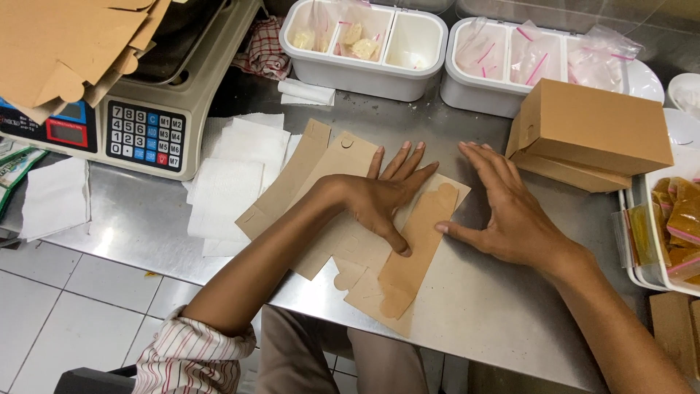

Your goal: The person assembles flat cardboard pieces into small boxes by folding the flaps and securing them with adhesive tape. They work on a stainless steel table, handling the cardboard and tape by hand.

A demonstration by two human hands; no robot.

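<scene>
A flat brown cardboard box blank (343, 162) lies unfolded on the steel counter (481, 306). My left hand (383, 197) presses flat on its middle, fingers spread, thumb on a folded-over side flap (415, 252). My right hand (507, 208) lies flat on the blank's right edge, thumb touching that same flap. Neither hand grips anything.
A folded brown box (590, 131) stands at the right, beside a tray of orange packets (674, 226). Two white divided tubs (368, 47) with small bags sit at the back. A scale (146, 131) under more cardboard blanks (65, 51) is at left; white paper sheets (233, 175) lie beside it.
</scene>
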